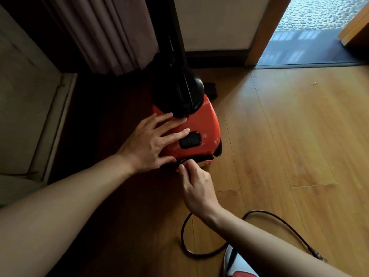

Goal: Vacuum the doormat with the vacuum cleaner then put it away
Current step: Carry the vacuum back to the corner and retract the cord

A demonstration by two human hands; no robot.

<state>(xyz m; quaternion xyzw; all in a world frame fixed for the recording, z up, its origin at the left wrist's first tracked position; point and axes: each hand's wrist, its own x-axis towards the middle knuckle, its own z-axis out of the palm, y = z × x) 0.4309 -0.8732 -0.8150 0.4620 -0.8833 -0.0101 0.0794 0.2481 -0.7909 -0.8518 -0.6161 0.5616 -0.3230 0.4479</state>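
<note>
A red canister vacuum cleaner with a black top and a black power button stands on the wooden floor near a curtain. My left hand lies flat on its red body, fingers straight and spread, just left of the button. My right hand pinches the black power cord right at the vacuum's rear opening. The cord loops over the floor behind that hand. The black hose and tube rise from the vacuum's top. No doormat is in view.
A pleated curtain hangs at the upper left, with a pale cabinet to the left. An open doorway shows tiled ground at the upper right. Wooden floor spreads to the right. A white and red shoe is at the bottom.
</note>
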